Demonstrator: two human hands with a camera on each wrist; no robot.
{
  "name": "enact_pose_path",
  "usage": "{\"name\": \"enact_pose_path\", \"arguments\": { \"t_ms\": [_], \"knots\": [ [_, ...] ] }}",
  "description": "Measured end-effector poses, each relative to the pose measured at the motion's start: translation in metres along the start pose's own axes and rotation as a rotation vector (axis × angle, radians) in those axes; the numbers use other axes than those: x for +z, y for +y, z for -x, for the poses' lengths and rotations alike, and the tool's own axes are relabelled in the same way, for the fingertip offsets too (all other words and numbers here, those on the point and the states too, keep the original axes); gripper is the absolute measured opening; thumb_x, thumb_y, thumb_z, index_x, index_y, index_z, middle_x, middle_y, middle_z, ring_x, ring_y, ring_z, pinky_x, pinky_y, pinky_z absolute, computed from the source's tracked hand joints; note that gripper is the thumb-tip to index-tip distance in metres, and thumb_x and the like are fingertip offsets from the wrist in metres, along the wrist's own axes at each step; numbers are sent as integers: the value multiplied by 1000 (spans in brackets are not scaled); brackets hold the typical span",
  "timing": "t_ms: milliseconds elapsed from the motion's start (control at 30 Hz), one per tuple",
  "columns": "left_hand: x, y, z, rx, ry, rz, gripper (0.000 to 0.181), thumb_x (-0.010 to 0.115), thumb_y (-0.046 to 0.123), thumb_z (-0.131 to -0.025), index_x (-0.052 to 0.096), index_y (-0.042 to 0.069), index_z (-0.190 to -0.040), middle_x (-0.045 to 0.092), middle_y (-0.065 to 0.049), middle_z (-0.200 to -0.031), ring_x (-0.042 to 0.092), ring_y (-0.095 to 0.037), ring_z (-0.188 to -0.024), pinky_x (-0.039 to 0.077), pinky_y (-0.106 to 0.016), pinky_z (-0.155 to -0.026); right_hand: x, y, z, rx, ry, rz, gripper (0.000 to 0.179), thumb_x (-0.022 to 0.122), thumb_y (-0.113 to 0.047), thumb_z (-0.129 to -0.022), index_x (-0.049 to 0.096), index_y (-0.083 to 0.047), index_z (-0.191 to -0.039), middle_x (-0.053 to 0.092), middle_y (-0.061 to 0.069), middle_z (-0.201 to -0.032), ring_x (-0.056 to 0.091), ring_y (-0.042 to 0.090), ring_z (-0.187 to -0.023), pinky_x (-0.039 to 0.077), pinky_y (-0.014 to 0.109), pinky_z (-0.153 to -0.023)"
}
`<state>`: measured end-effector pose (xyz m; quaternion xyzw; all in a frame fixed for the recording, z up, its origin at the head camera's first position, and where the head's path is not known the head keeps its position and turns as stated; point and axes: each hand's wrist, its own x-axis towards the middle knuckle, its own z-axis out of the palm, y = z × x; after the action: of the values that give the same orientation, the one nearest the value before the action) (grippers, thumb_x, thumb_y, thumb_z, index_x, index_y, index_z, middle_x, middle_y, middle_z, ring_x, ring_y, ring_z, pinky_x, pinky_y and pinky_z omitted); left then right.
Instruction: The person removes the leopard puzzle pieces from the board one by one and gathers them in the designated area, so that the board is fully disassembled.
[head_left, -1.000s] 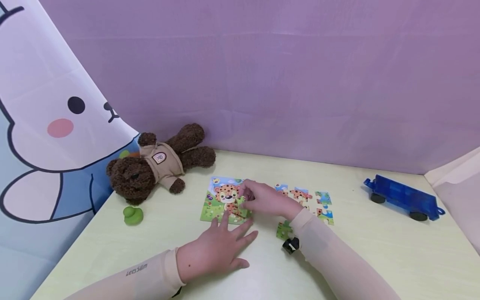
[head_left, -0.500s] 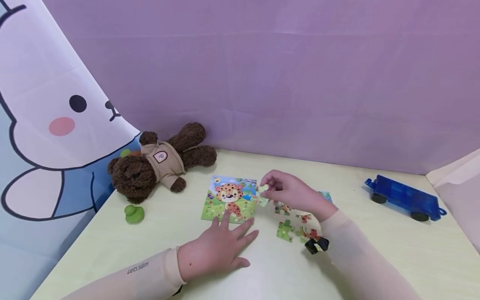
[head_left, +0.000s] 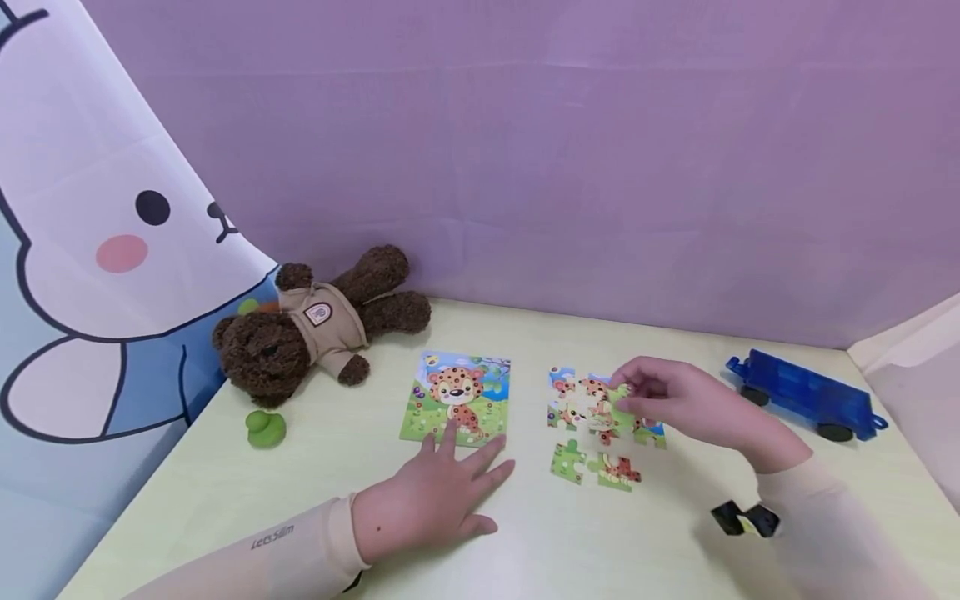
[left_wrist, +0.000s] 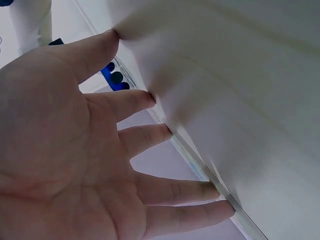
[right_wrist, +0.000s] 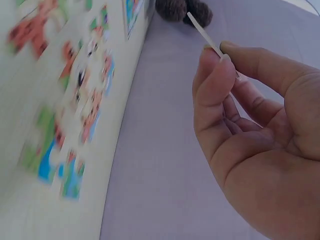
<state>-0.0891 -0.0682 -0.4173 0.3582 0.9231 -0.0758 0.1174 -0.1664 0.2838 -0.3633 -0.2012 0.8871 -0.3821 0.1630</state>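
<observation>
My right hand (head_left: 693, 408) pinches a green puzzle piece (head_left: 621, 402) between thumb and fingertips, above the right side of the loose pieces. The right wrist view shows this piece edge-on, as a thin pale strip (right_wrist: 204, 33). Beneath and left of that hand lie several leopard puzzle pieces (head_left: 619, 474), some close together, others apart. My left hand (head_left: 433, 500) lies with fingers spread, its fingertips at the lower edge of a leopard picture card (head_left: 420, 417). From the left wrist camera, straight fingers (left_wrist: 175, 192) meet the table surface.
A brown teddy bear (head_left: 330, 325) lies at the back left, with a small green duck (head_left: 267, 429) in front of it. A blue toy wagon (head_left: 810, 396) stands at the far right. Behind the table hangs a purple cloth (head_left: 570, 167).
My right hand has carried the green puzzle piece rightward from over the picture card to above the loose pieces, uncovering the card. My left hand has stayed in place.
</observation>
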Motion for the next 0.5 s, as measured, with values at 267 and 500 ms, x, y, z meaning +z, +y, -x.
{"name": "enact_pose_path", "arguments": {
  "t_ms": [267,500],
  "knots": [
    [0,0,0,-1,-4,25,74,48,69,-104,34,35,-169,23,1,-180,35,-67,-150,46,-76,-114,-14,28,27,-4,-18,8,25,70,-24,-105,69,-12,-127,68,7,-94,67,19,-77,60,31,-69],
    [0,1,0,-1,-2,-2,74,47,69,-104,34,35,-168,24,1,-180,36,-66,-150,47,-75,-114,-19,54,34,1,-148,-79,23,65,-18,-108,66,-10,-129,68,7,-100,66,21,-79,59,32,-70]
  ]
}}
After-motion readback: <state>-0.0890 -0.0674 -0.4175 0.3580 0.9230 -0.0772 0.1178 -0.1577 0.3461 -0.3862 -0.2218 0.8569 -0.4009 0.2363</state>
